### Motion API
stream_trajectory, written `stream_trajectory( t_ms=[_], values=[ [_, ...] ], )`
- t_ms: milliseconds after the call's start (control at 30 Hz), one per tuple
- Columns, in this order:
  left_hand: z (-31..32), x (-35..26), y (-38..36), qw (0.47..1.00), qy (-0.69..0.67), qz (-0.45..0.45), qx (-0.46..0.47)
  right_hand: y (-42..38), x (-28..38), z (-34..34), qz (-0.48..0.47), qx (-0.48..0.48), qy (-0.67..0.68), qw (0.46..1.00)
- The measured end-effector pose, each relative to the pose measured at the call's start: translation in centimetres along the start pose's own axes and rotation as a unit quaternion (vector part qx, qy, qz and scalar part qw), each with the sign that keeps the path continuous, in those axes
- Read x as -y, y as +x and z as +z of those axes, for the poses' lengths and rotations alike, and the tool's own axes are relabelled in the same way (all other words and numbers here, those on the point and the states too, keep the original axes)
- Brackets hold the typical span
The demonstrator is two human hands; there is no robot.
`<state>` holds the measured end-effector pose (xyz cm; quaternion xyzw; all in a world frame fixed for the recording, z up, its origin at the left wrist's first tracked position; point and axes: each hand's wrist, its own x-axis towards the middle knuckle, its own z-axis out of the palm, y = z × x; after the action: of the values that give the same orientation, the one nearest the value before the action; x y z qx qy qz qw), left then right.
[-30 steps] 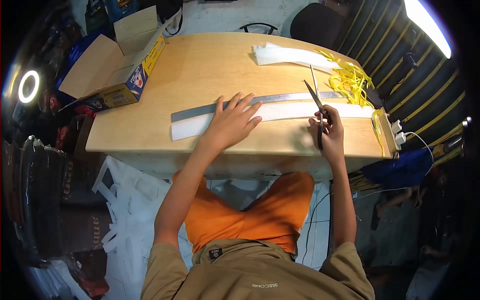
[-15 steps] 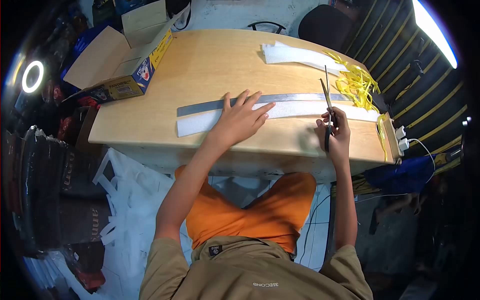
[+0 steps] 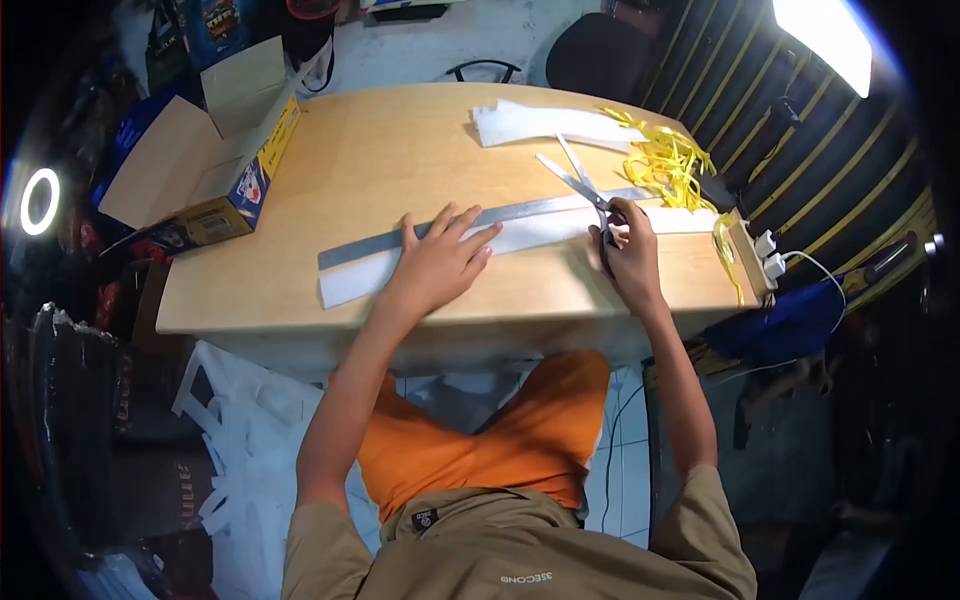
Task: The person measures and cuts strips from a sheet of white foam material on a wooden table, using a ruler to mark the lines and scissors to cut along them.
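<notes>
My left hand lies with spread fingers across a grey metal ruler and a white foam strip, which run side by side along the table. Over the right part of the strip, my right hand is closed around the handles of a pair of scissors. The scissor blades are apart and point away from me, above the ruler. Yellow ribbon strands lie in a tangle beyond my right hand, partly over the ruler's far end.
More white foam strips lie at the back of the wooden table. An open cardboard box stands at the left. At the right edge are plugs in a power strip. White scraps cover the floor at left.
My right hand has turned the scissors leftward, and their blades have spread wider. My left hand remains on the ruler and strip. The whole view has shifted slightly.
</notes>
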<state>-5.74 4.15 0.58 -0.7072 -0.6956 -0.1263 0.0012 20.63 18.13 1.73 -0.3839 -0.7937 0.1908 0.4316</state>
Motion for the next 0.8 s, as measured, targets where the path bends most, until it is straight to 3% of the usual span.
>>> stream_trajectory(
  t_ms=[67,233,333,533,633,800],
  values=[
    [0.0,0.1,0.2,1.0,0.003,-0.001,-0.005,0.3,-1.0,0.4,-0.062,-0.013,-0.036,0.997],
    [-0.3,0.6,-0.2,1.0,0.013,0.015,0.014,0.5,-0.5,0.8,-0.012,0.025,-0.037,0.999],
    [-0.4,0.7,-0.1,1.0,0.016,0.019,0.014,0.4,-0.2,1.0,-0.052,0.01,-0.093,0.994],
    [-0.7,1.8,-0.7,0.999,0.003,0.039,0.022,-0.1,0.0,1.1,-0.032,0.045,-0.027,0.998],
    [-1.1,2.2,-1.4,0.999,0.0,0.036,0.026,0.5,1.1,1.5,0.025,0.059,0.0,0.998],
    [-0.8,3.0,-1.9,0.999,0.004,0.039,0.021,4.3,-0.8,2.4,-0.108,0.018,-0.113,0.988]
  ],
)
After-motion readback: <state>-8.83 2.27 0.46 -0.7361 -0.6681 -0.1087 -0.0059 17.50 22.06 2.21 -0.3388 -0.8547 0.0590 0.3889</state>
